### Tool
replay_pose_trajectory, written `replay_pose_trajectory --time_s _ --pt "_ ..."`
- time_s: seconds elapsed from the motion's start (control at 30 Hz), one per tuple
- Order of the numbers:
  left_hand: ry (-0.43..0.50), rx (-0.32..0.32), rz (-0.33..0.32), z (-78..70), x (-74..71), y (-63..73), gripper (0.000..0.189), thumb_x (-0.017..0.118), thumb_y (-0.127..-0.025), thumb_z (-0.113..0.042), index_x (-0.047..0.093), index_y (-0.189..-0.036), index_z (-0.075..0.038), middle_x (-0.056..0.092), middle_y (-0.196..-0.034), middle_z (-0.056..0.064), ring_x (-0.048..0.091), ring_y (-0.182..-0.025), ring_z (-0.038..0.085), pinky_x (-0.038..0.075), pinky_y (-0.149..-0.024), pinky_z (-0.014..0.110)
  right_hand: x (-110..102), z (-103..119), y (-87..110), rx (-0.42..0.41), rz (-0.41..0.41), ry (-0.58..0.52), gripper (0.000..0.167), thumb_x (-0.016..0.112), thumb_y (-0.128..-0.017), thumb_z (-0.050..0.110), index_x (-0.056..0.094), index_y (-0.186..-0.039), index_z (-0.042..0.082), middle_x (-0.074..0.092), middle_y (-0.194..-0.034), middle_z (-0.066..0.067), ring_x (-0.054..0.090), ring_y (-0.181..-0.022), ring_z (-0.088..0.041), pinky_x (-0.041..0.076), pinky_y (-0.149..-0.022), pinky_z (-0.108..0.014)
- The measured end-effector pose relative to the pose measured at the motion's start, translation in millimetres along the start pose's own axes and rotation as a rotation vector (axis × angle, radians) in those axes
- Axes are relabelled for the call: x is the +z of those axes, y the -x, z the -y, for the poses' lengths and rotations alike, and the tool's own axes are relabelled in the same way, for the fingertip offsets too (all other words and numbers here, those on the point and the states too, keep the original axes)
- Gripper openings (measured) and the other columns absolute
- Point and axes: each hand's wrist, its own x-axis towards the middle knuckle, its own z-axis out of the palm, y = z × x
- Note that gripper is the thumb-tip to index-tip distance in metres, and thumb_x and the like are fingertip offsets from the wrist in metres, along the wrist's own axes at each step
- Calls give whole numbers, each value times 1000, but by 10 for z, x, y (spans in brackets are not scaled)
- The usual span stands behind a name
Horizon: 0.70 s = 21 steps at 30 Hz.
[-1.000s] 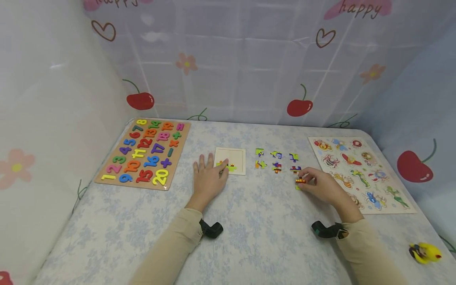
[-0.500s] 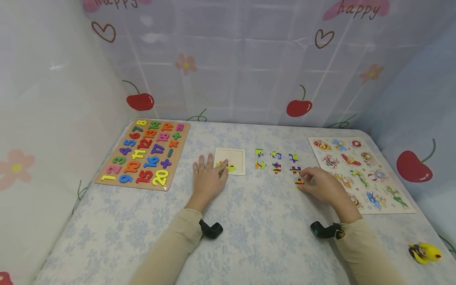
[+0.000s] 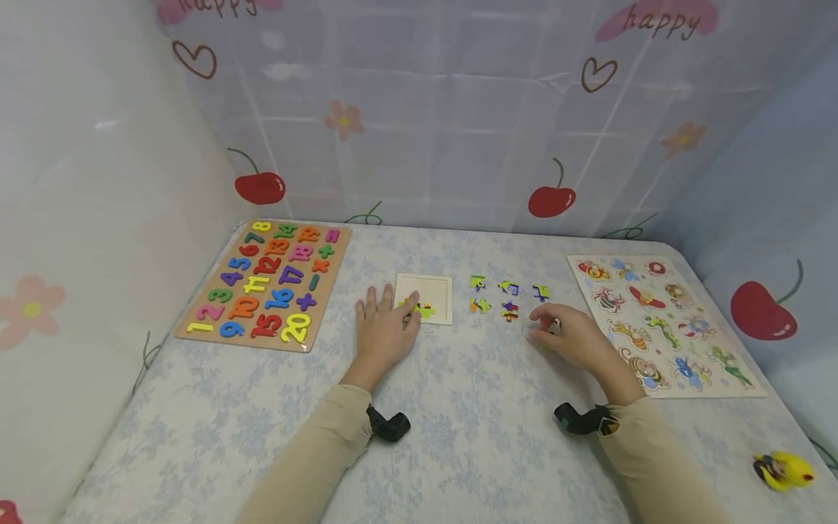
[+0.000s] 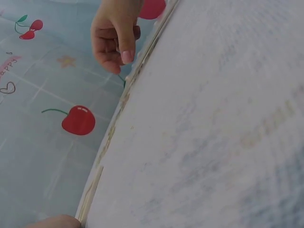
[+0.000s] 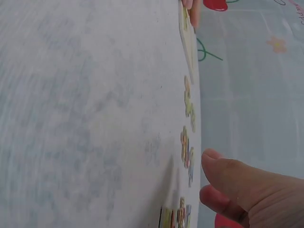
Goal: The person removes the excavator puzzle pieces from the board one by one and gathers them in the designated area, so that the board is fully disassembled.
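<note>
My left hand (image 3: 386,331) lies spread on the cloth, its thumb over the joined jigsaw pieces (image 3: 424,311) in the low part of a small square puzzle tray (image 3: 441,287). My right hand (image 3: 572,336) hovers at the right end of several loose jigsaw pieces (image 3: 509,311). In the right wrist view its thumb (image 5: 228,178) and a finger stand apart, with nothing seen between them; pieces (image 5: 181,213) lie on the table below. From the head, that hand covers the nearest right-hand pieces. The left wrist view shows the right hand (image 4: 114,38) raised off the table.
A wooden number board (image 3: 262,287) lies on the left. An insect puzzle board (image 3: 668,320) sits at the right, close to my right forearm. A yellow toy duck (image 3: 784,470) stands near the right edge. Printed curtains (image 3: 419,145) rise behind the table.
My right hand has shifted left over the end of the loose pieces, and the lowest right piece is now hidden behind it. My left hand stays put on the tray.
</note>
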Motion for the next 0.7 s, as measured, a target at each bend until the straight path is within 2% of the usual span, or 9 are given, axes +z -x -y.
replay_pose_trajectory --time_s 0.23,0.33,0.5,0.7 --pt "24 -35 17 31 -18 -51 63 42 -101 -46 33 -156 -18 29 -163 8 13 -155 31 8 -124 58 121 220 -180 -30 13 -36 23 73 -90 20 69 -112 12 63 -89 -2 53 -86 -20 43 -77 -36" --pt "20 -46 27 64 -33 -63 65 40 -101 -46 31 -157 -12 29 -164 7 12 -156 29 9 -125 54 188 334 -261 -28 32 -42 25 73 -91 20 69 -114 11 63 -91 -2 53 -85 -19 43 -77 -36" --pt "11 -60 47 112 -44 -73 65 37 -102 -46 30 -157 -10 25 -165 5 7 -156 28 8 -126 50 301 522 -402 -39 54 -35 28 73 -91 21 69 -116 12 61 -89 -1 53 -84 -19 46 -77 -36" --pt "6 -61 50 120 -37 -78 64 37 -103 -45 32 -156 -11 24 -165 4 8 -156 28 7 -126 49 446 741 -593 -60 90 -38 32 71 -92 24 68 -122 13 63 -96 -2 54 -90 -20 46 -81 -36"
